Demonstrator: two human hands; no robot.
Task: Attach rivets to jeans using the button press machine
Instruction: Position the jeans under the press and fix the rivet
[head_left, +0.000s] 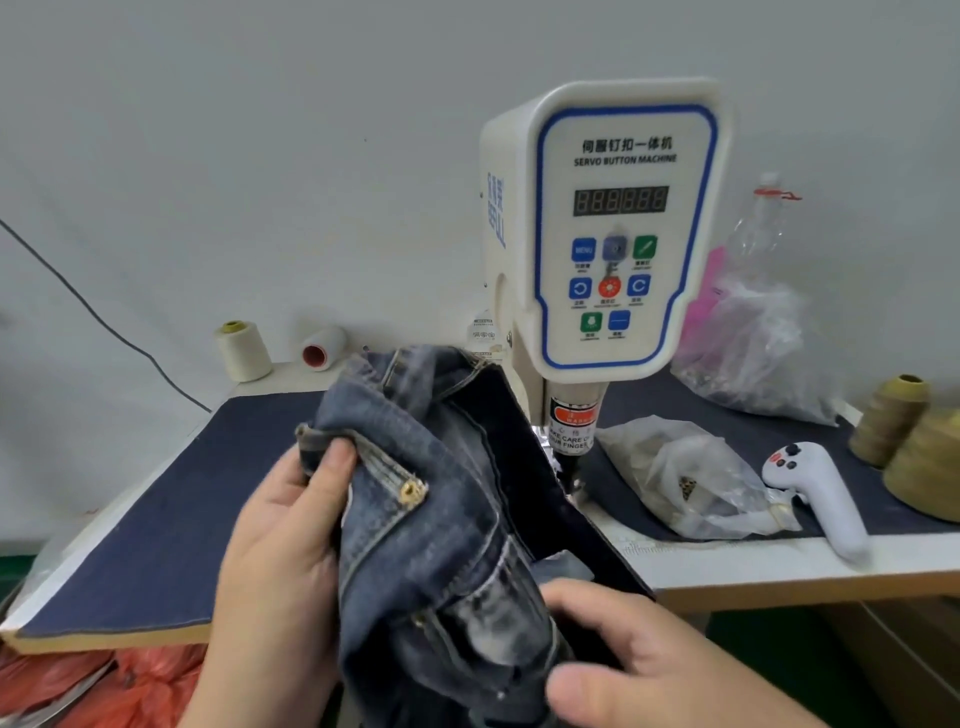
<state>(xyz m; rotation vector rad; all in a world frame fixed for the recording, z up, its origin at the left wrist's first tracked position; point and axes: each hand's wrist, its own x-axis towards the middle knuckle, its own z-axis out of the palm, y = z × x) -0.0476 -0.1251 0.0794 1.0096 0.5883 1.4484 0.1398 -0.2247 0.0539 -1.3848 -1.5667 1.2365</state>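
Clearly the white plastic press machine (602, 228) stands apart from the thick, faded, stitched jeans (441, 519), bunched above the cloth-topped counter (156, 519). Left hand (275, 561) and right hand (639, 665) each clench folds; bunched denim could misplace the next rivet, unlike the brass rivet (411, 491).

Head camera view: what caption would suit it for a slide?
Both hands, left and right, hold jeans before the servo button machine.

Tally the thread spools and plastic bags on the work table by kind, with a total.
Cream thread spools: 2
Olive-gold thread spools: 2
Clear plastic bags: 2
Total: 6
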